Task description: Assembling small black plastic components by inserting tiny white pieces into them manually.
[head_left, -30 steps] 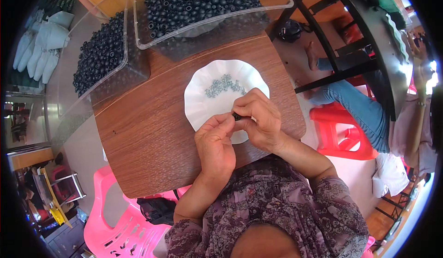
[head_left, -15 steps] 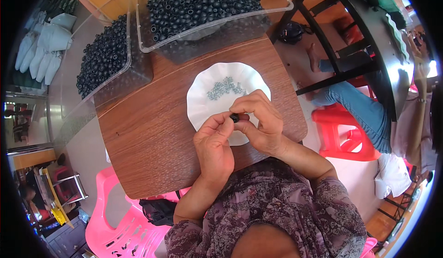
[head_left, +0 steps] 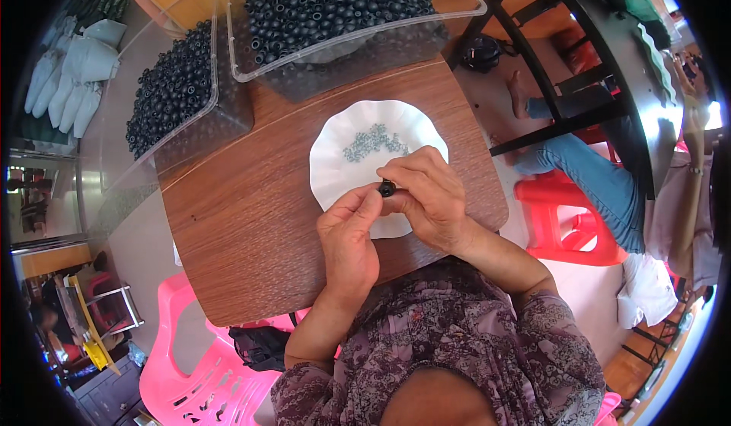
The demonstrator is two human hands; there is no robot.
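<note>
A small black round part [head_left: 387,189] sits pinched between the fingertips of both hands, just above the near rim of a white scalloped plate [head_left: 335,144]. My right hand [head_left: 428,194] grips it from the right with curled fingers. My left hand [head_left: 349,232] meets it from below left with thumb and forefinger. A little heap of tiny grey-green pieces [head_left: 373,141] lies in the plate's middle, apart from my fingers. The plate rests on a brown wooden table [head_left: 251,213].
Two clear plastic bins hold heaps of black round parts: one [head_left: 173,83] at the table's far left, one [head_left: 335,3] at the far middle. A pink plastic chair [head_left: 198,373] stands lower left. Another person in jeans [head_left: 601,182] sits on a red stool [head_left: 563,228] at the right.
Both hands stay together over the plate's near rim, with only slight finger movement around the black part. The view has shifted a little.
</note>
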